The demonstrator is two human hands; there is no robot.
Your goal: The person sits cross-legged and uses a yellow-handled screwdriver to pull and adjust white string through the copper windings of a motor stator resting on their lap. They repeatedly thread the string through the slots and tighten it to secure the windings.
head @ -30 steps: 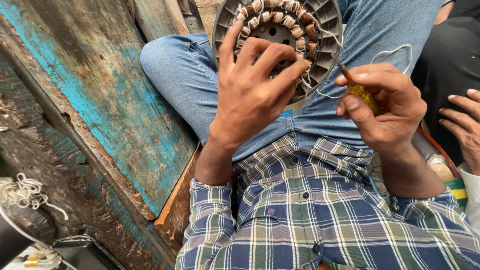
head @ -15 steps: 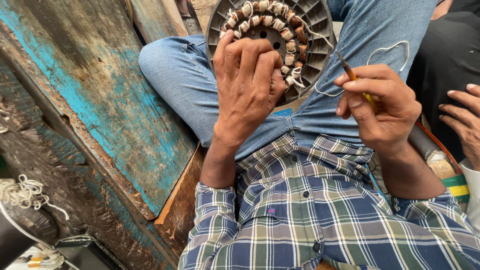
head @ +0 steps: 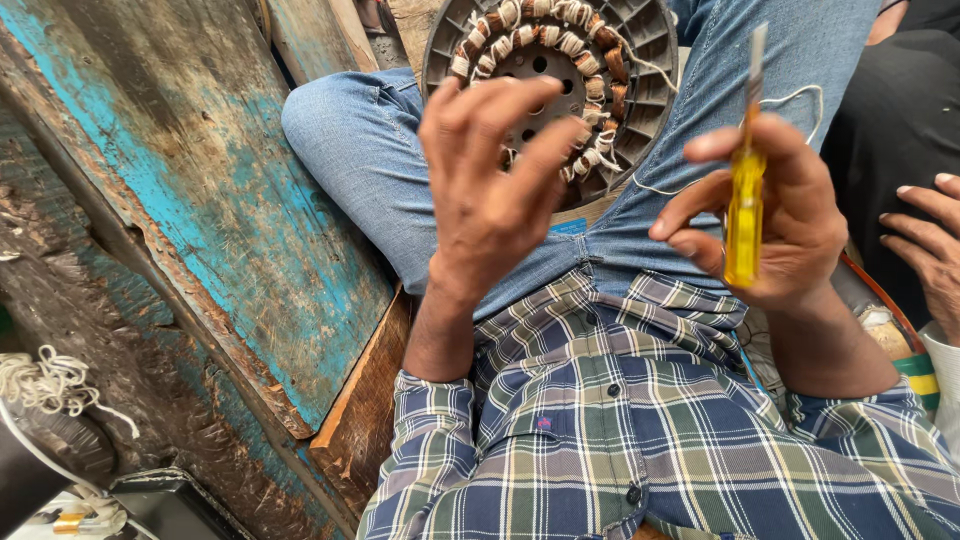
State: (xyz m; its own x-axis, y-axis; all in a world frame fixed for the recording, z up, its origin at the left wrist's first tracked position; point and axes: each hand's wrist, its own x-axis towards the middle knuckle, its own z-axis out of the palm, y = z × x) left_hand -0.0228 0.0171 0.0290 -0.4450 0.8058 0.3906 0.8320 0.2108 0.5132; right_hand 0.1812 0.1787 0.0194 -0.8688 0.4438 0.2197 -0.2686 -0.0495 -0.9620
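The left hand (head: 490,190) is lifted in front of a round grey metal motor stator ringed with brown copper coils tied in white thread (head: 560,80), which rests on the person's lap between the thighs of the blue denim jeans (head: 370,160). Its fingers (head: 545,160) are spread and loosely curled, grasping nothing — the fingertips lie over the lower left part of the coil ring, though whether they touch it cannot be told from this angle.

The right hand (head: 775,215) is off to the right of the stator, fingers clenched around a screwdriver with a translucent yellow plastic handle (head: 745,200). The tool stands nearly upright, its thin metal shaft pointing up past the forefinger, and the thumb presses on the handle's lower part. A loose white thread (head: 800,95) loops from the stator's right edge behind this hand.

Below the hands is the blue, green and white checked shirt (head: 640,440) the person wears. At the left leans a weathered wooden board with flaking turquoise paint (head: 200,190), and at the lower left corner lies a bundle of white cord (head: 45,380). At the far right edge another person's hand (head: 930,240) rests against dark clothing, well apart from the screwdriver.
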